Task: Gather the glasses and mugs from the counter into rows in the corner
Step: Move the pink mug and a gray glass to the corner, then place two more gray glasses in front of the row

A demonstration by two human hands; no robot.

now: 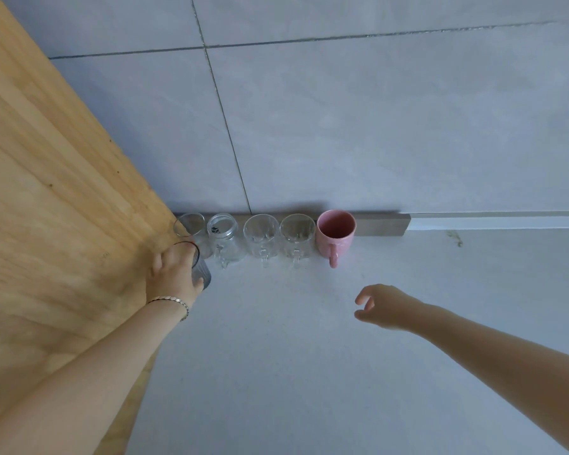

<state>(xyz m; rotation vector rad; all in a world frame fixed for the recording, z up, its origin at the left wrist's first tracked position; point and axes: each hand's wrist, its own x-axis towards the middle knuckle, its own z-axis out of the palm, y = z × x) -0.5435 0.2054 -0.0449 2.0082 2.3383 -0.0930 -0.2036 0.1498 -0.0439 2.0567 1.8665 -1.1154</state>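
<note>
A row stands along the back wall in the corner: a clear tumbler [188, 224], a clear jar mug [224, 238], two clear glass mugs [262, 236] [297, 236] and a pink mug [335, 233], handles toward me. My left hand [173, 272] grips a grey ribbed glass [200, 269] in front of the tumbler, next to the wooden panel. Whether the glass touches the counter I cannot tell. My right hand [380, 307] hovers over the counter, fingers curled apart, holding nothing.
A wooden side panel [46, 192] walls off the left. The grey tiled wall [342, 126] runs behind the row, with a grey strip [381, 223] at its base. The pale counter [293, 372] stretches toward me.
</note>
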